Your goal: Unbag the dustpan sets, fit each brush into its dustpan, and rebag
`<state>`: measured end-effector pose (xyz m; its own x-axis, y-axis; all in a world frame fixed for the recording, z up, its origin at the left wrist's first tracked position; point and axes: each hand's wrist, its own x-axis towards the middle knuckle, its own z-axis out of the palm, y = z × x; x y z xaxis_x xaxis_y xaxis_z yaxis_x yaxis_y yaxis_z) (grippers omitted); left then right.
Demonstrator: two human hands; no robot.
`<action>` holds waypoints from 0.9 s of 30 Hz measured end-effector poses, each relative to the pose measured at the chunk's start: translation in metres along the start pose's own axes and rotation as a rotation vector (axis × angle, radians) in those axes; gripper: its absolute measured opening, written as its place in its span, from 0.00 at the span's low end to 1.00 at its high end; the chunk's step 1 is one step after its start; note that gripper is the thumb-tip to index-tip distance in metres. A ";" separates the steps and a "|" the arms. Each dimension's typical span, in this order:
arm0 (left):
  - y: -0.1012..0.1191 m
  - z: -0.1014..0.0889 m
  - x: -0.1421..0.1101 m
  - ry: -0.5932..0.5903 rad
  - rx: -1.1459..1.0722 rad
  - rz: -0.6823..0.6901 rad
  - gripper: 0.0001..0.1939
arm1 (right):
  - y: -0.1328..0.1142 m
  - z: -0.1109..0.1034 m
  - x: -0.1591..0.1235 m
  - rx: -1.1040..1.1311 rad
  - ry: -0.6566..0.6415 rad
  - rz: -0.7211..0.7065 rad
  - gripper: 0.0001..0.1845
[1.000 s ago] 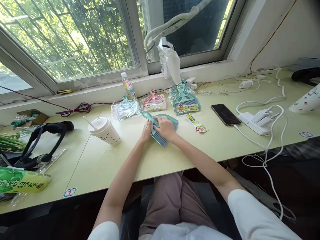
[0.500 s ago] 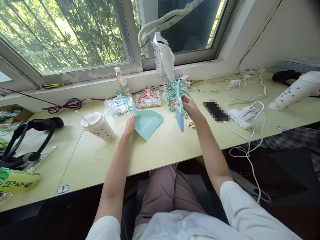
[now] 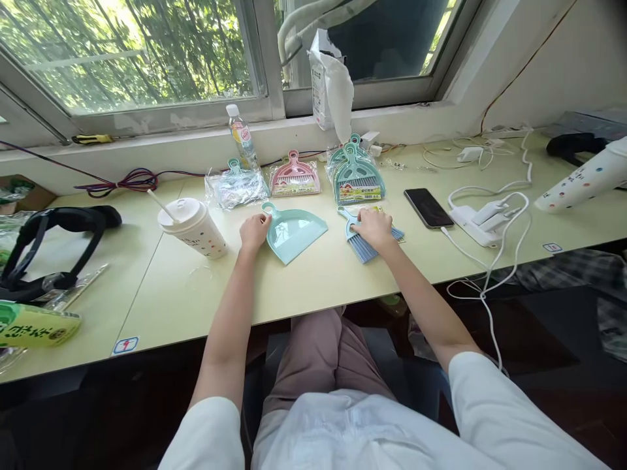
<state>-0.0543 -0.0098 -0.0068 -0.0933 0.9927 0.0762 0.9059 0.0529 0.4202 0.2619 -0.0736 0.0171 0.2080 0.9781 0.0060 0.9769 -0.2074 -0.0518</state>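
A teal dustpan [image 3: 296,234] lies flat on the table, its looped handle pointing away from me. My left hand [image 3: 254,231] grips its left edge near the handle with closed fingers. To the right, a small hand brush [image 3: 362,248] with blue bristles rests on the tabletop. My right hand [image 3: 375,228] is closed over the brush from above and hides part of its body. Part of a printed card [image 3: 399,236] shows beneath the brush. Just behind stand packaged teal dustpan sets [image 3: 356,173], with a pink set [image 3: 294,177] to their left.
A white cup with a straw [image 3: 193,228] stands beside my left hand. Behind are a crumpled plastic package [image 3: 238,188] and a drink bottle [image 3: 242,138]. On the right lie a phone [image 3: 428,207] and a power strip [image 3: 477,222] with cables. A black headset frame [image 3: 93,241] sits far left.
My right hand has lowered the brush from an upright hold above the table to lying on the tabletop. My left hand stays at the dustpan. The view has tilted slightly downward.
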 end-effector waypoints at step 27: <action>0.016 0.017 -0.014 0.274 -0.024 0.417 0.24 | -0.106 0.003 0.006 0.293 0.061 -0.391 0.17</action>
<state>-0.0320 -0.0211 -0.0164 0.1672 0.8635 0.4758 0.8796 -0.3486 0.3237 0.1600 -0.0454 0.0197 -0.1599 0.9772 0.1393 0.9294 0.1966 -0.3122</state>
